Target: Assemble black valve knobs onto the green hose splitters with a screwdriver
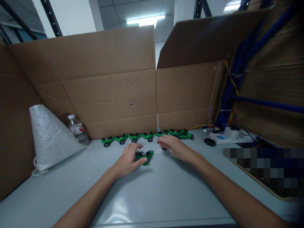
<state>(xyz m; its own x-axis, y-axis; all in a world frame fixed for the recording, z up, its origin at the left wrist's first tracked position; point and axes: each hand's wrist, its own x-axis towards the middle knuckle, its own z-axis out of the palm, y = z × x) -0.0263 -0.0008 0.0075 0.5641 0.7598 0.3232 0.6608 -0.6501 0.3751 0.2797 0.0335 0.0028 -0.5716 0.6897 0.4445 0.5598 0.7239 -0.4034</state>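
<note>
My left hand (pixel 129 158) rests on the grey table (pixel 152 193) with thumb and fingers closed on a small green toy car (pixel 145 155) with black wheels. My right hand (pixel 173 146) hovers just right of it, fingers curled over a small black part (pixel 163 148) that I cannot make out. A tiny white ring (pixel 158 151) lies on the table between the two hands. Behind them a row of several green toy cars (pixel 147 136) stands along the cardboard wall.
Tall cardboard panels (pixel 114 82) wall the back and left. A white woven sack (pixel 48 136) and a plastic water bottle (pixel 77 129) stand at the left. A white device (pixel 223 136) with cables sits at the right, near blue tubing.
</note>
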